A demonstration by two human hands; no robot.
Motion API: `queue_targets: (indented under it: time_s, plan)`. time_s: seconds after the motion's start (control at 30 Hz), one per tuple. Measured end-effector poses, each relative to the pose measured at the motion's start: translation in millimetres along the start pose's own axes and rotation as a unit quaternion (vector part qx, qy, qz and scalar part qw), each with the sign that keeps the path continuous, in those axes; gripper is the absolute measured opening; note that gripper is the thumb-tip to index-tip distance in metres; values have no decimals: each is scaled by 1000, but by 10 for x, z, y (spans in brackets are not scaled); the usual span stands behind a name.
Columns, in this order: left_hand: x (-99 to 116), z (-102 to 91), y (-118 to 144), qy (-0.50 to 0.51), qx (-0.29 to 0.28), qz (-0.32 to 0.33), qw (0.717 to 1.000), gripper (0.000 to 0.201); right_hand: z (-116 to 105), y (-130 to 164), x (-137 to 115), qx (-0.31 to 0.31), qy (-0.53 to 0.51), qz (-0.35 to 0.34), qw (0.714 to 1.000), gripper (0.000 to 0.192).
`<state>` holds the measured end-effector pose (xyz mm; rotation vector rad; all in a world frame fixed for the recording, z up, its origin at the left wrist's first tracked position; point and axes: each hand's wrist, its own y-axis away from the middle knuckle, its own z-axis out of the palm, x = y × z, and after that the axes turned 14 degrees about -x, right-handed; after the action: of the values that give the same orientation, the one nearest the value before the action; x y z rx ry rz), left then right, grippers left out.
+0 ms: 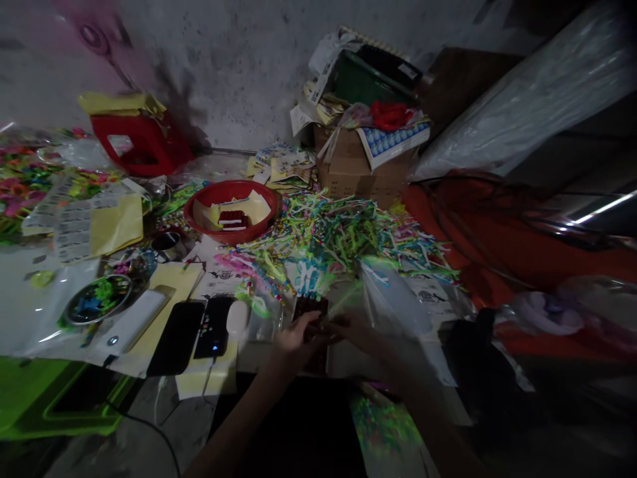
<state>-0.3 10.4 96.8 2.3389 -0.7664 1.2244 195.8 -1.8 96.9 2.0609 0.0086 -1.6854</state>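
Hands: the left hand and the right hand meet low in the dim centre of the frame, fingertips turned toward each other over a small dark card.
Grip: the left fingers curl round the card's near edge and seem to pinch it; the right fingers are blurred, and whether they pinch the card or only rest by it cannot be told.
Card: it lies at the front edge of the worktop, just below the pile of coloured strips, with a clear plastic bag just to its right, partly over the right hand.
Left of the hands: a white oval object, a dark device with small lit dots, a black phone and a white power bank, side by side on yellow paper.
Further back: a red bowl holding yellow slips, a metal dish of small bright pieces, and a red stool against the wall.
Right rear: an open cardboard box heaped with papers.
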Motion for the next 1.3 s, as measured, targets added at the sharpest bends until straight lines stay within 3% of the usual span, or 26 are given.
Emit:
queue_targets:
  time_s: [0.07, 0.2, 0.33, 0.53, 0.77, 1.03, 1.3]
  plan:
    - [-23, -16, -3, -28, 12, 27, 999, 46, -173, -64, -5, 26, -29, 3, 999, 39]
    - [-211, 29, 8, -127, -8, 42, 991, 33, -407, -221, 59, 100, -55, -16, 993, 41]
    - [-454, 160, -6, -230, -47, 39, 971, 46, -366, -343, 210, 115, -60, -27, 991, 41]
    - [-674, 328, 15, -305, -77, 50, 948, 67, -303, -382, 397, 123, 32, -22, 992, 43]
    - [-722, 396, 31, -319, -88, 29, 943, 59, -325, -433, 415, 114, -10, -22, 993, 50]
    - [-785, 409, 14, -318, -88, 32, 943, 64, -325, -383, 238, 79, 165, -18, 983, 29]
    - [-755, 391, 32, -281, -59, 42, 957, 65, -382, -488, 200, 38, 190, 3, 981, 23]
